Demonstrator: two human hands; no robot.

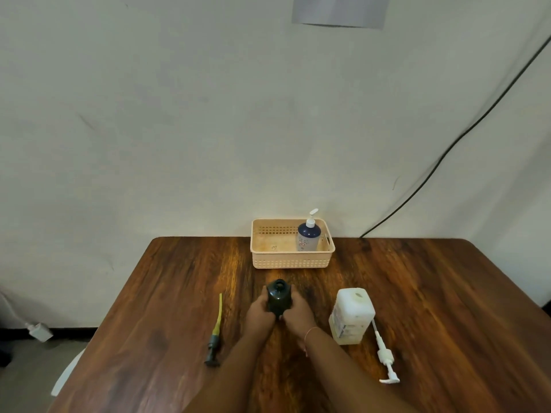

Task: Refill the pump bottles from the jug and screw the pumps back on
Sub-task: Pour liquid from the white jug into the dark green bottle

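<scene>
- i see my left hand (260,315) and right hand (299,312) clamped on the dark bottle (279,296)
- it's squat, glossy, neck open, upright on the surface (432,293)

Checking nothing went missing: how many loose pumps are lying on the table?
2. A dark pump lies left of the hands; a white pump lies right of the white jug. None seems hidden.

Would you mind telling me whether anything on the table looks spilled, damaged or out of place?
No spill or damage shows. Two pumps lie loose on the table: a dark pump left of the hands, a white pump right of the jug. That fits refilling: the dark bottle, held by both hands, is open. The basket holds one capped bottle.
</scene>
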